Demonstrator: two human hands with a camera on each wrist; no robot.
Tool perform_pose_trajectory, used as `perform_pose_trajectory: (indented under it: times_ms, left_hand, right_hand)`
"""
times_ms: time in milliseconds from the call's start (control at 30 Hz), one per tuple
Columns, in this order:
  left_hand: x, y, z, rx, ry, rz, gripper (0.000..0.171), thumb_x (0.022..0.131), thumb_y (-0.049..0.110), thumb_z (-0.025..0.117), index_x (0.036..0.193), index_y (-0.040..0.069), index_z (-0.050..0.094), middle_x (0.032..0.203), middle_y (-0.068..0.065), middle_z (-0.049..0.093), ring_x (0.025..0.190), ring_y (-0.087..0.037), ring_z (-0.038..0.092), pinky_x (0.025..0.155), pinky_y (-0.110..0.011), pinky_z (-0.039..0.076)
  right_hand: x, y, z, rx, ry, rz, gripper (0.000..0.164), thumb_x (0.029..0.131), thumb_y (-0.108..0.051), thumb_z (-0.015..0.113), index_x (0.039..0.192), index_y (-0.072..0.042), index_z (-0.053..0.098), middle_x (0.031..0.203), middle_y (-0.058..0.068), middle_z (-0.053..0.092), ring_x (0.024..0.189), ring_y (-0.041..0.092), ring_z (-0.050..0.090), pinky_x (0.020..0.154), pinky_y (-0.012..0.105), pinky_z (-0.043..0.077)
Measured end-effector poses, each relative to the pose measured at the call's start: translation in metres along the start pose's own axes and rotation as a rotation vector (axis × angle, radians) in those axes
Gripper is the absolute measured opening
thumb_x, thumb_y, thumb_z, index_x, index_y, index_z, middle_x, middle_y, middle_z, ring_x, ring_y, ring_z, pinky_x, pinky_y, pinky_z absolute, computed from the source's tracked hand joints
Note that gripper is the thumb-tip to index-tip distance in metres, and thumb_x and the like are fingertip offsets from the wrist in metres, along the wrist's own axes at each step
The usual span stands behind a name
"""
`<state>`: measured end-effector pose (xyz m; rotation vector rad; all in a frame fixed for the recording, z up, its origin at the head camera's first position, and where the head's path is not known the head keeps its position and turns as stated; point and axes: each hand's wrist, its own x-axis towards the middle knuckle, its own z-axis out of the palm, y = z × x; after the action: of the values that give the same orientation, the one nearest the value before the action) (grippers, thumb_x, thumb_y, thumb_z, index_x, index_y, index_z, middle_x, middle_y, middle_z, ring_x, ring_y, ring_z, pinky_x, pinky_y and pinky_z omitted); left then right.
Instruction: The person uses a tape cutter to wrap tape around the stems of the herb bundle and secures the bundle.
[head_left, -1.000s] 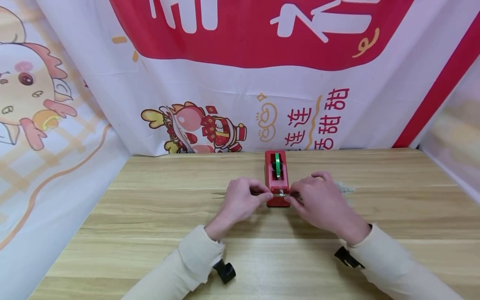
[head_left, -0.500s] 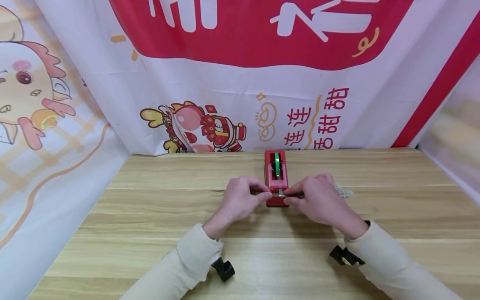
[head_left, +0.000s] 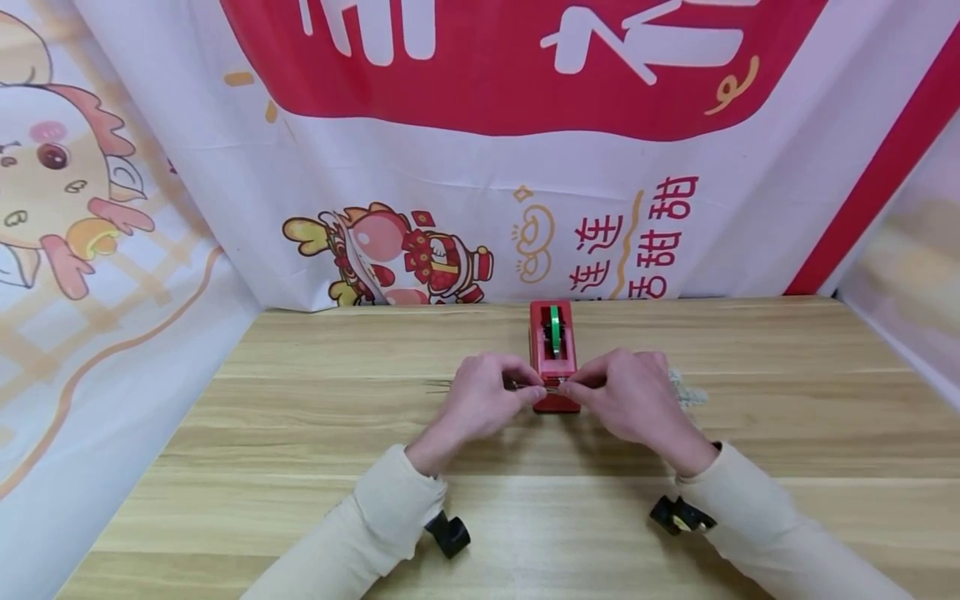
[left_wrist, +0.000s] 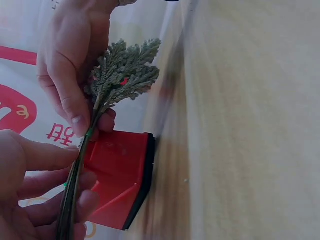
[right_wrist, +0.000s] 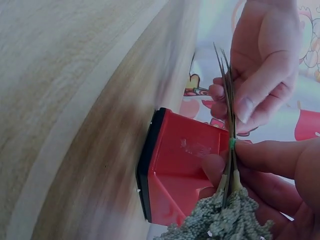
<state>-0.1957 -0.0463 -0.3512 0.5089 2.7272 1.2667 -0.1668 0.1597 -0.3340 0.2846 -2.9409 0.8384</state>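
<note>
A small bunch of dried flowers (right_wrist: 225, 215), with grey-green grainy heads and thin dark stems, lies across the front of a red tape dispenser (head_left: 557, 403). My left hand (head_left: 483, 398) pinches the stems on the left, their thin ends sticking out past it. With thumb and index finger, my right hand (head_left: 630, 398) pinches the bunch between the heads and the left fingers. A narrow green band (right_wrist: 232, 143) sits round the stems at the right fingertips. In the head view, the right hand partly covers the flower heads (head_left: 686, 389).
A green tape roll (head_left: 555, 332) sits in the dispenser. Under everything is a wooden tabletop (head_left: 360, 433), with a printed cloth (head_left: 465, 167) hanging along its back edge. Black wrist devices (head_left: 450, 536) hang below both sleeves.
My right hand has shifted slightly left along the stems, and its fingertips now sit closer to the left ones. The left hand and the tape dispenser stay nearly still.
</note>
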Motion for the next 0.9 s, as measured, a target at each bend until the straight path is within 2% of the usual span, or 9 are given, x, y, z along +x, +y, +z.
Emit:
perform_pose_trajectory:
  times_ms: [200,367,433,533,633,900]
  left_hand:
    - [0.013,0.008,0.003,-0.022,0.057,-0.014,0.015,0.1,0.034,0.074,0.101,0.021,0.082,0.092,0.007,0.079,0.079,-0.01,0.068,0.073,-0.031,0.051]
    - [0.026,0.011,0.01,-0.009,0.056,-0.065,0.02,0.096,0.042,0.078,0.093,0.023,0.085,0.091,0.009,0.08,0.084,-0.009,0.065,0.071,-0.028,0.049]
    - [0.029,0.01,0.012,-0.016,0.055,-0.074,0.022,0.094,0.043,0.08,0.09,0.022,0.086,0.089,0.008,0.08,0.081,-0.01,0.064,0.068,-0.028,0.047]
    - [0.03,0.009,0.013,-0.033,0.058,-0.085,0.023,0.092,0.043,0.083,0.088,0.021,0.086,0.084,0.007,0.08,0.077,-0.011,0.061,0.063,-0.027,0.043]
    - [0.032,0.008,0.013,-0.068,0.055,-0.109,0.023,0.091,0.042,0.084,0.089,0.02,0.087,0.082,0.006,0.079,0.078,-0.013,0.06,0.062,-0.027,0.042]
    - [0.033,0.007,0.016,-0.12,0.056,-0.145,0.02,0.09,0.041,0.085,0.087,0.021,0.087,0.083,0.006,0.081,0.079,-0.014,0.061,0.066,-0.029,0.043]
  right_hand:
    - [0.003,0.003,0.003,0.037,-0.004,0.018,0.013,0.096,-0.031,0.08,0.099,-0.02,0.087,0.075,-0.008,0.079,0.085,0.015,0.067,0.091,0.048,0.028]
    - [0.003,0.003,0.004,0.047,0.002,0.028,0.014,0.096,-0.029,0.079,0.102,-0.019,0.087,0.076,-0.008,0.08,0.083,0.015,0.065,0.096,0.051,0.029]
    - [0.002,0.002,0.004,0.048,0.004,0.026,0.014,0.096,-0.028,0.079,0.102,-0.019,0.087,0.079,-0.007,0.081,0.079,0.015,0.063,0.093,0.049,0.034]
    - [0.001,0.002,0.005,0.051,0.005,0.025,0.015,0.096,-0.029,0.079,0.103,-0.018,0.087,0.083,-0.005,0.082,0.073,0.015,0.058,0.08,0.041,0.04]
    - [0.001,0.002,0.006,0.057,0.002,0.029,0.016,0.096,-0.03,0.079,0.103,-0.018,0.087,0.083,-0.004,0.082,0.069,0.015,0.054,0.068,0.034,0.037]
    - [0.001,0.003,0.007,0.045,0.009,0.031,0.014,0.095,-0.028,0.079,0.101,-0.017,0.087,0.087,-0.002,0.083,0.07,0.016,0.056,0.068,0.033,0.038]
